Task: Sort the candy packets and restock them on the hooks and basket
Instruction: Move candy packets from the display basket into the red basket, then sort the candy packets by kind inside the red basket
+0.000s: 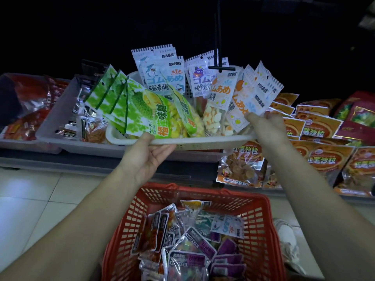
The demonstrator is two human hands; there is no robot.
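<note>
The left grip (146, 157) is clamped on the front rim of a white basket (203, 141), thumb on top of the rim and fingers curled underneath. It holds the basket up in front of the shelf.

The basket is packed with upright candy packets. Green durian packets (142, 110) lean to the left just above the left grip. Shark-print packets (158, 78) and a bear-print packet (199, 82) stand at the back. Egg-print packets (219, 102) fan out on the right.

The right grip (267, 128) is at the basket's right end. Its thumb lies on the front of the rightmost egg-print packets and its fingers go behind them, so it is closed on those packets.

A black hook (220, 67) hangs just above the bear-print packet.

Below both arms a red basket (129, 220) stands on the tiled floor (30, 199), holding a loose heap of mixed packets (186, 240), well apart from either grip.

A grey bin (60, 122) sits left of the white basket, and orange packets (322, 159) lie on the shelf to the right.
</note>
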